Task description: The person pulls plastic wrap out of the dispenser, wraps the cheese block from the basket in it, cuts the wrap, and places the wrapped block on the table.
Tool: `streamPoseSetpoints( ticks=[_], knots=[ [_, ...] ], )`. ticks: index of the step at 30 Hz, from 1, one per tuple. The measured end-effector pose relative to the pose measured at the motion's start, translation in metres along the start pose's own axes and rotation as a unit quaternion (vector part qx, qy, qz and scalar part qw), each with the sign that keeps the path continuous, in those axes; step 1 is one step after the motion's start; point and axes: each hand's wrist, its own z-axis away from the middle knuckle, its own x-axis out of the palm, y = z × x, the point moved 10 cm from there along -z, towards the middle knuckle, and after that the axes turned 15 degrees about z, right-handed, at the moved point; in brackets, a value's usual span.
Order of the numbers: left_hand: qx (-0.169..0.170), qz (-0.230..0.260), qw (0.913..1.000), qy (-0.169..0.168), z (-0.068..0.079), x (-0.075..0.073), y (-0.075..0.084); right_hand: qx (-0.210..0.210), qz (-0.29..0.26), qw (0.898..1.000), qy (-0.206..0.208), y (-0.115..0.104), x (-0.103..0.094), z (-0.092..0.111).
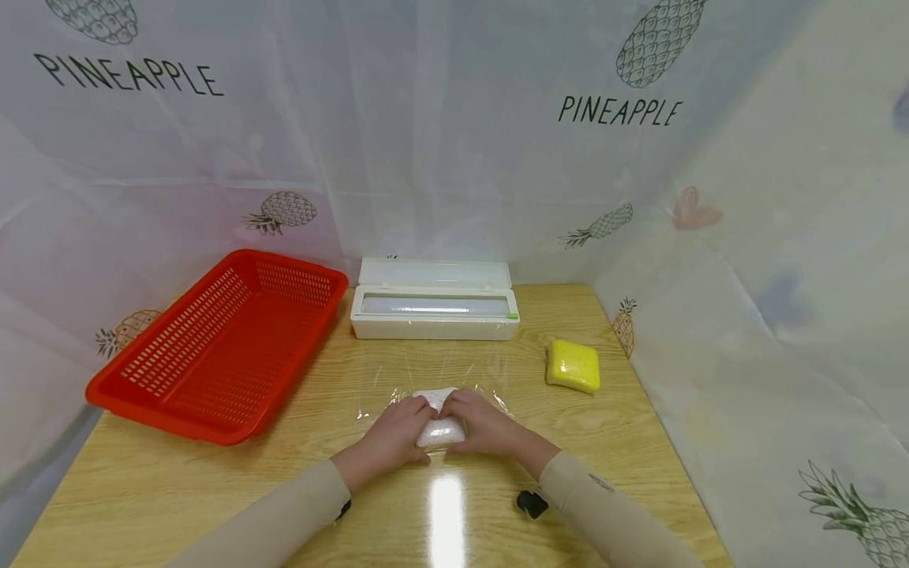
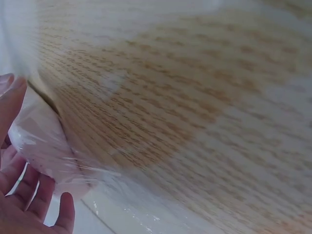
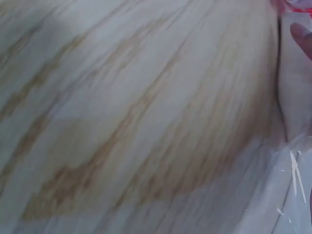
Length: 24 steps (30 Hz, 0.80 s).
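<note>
A soft-looking white block (image 1: 440, 432), partly covered in clear plastic film (image 1: 398, 371), sits on the table between both hands. My left hand (image 1: 394, 432) grips its left side, with the thumb on top. On the opposite side my right hand (image 1: 483, 424) holds it, thumb also on top and near the left thumb. In the left wrist view, fingers (image 2: 44, 195) spread along the film-covered block (image 2: 44, 141). Only a fingertip (image 3: 302, 36) and an edge of the white block (image 3: 295, 87) show in the right wrist view.
Behind the hands stands a white cling film dispenser (image 1: 435, 325), lid raised, film stretching from it toward the block. A red plastic basket (image 1: 284, 394) is at the left. To the right lies a film-wrapped yellow block (image 1: 574, 366). Printed curtains (image 1: 440, 158) enclose the wooden table (image 1: 604, 489).
</note>
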Motion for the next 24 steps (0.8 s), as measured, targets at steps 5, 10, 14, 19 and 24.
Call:
streamPoseSetpoints(
  ticks=[5, 10, 14, 19, 24],
  knots=[
    [0.005, -0.007, 1.0, -0.001, -0.002, 0.001, -0.002, 0.001, 0.028, 1.0, -0.014, 0.0, 0.003, -0.003],
    [0.001, -0.009, 0.9999, 0.008, -0.001, 0.0, -0.004, -0.014, 0.045, 0.999, 0.013, -0.004, -0.009, -0.002],
    [-0.001, 0.003, 0.9996, 0.029, 0.001, -0.004, -0.004, -0.01, 0.032, 0.999, 0.035, -0.004, -0.018, 0.0],
    [0.006, 0.006, 0.9978, 0.066, 0.004, -0.011, -0.002, -0.004, -0.005, 0.998, 0.059, -0.003, -0.029, 0.001],
    [0.019, 0.01, 0.9946, 0.101, 0.005, -0.02, 0.0, 0.027, -0.087, 0.995, 0.051, 0.0, -0.04, -0.001]
  ],
)
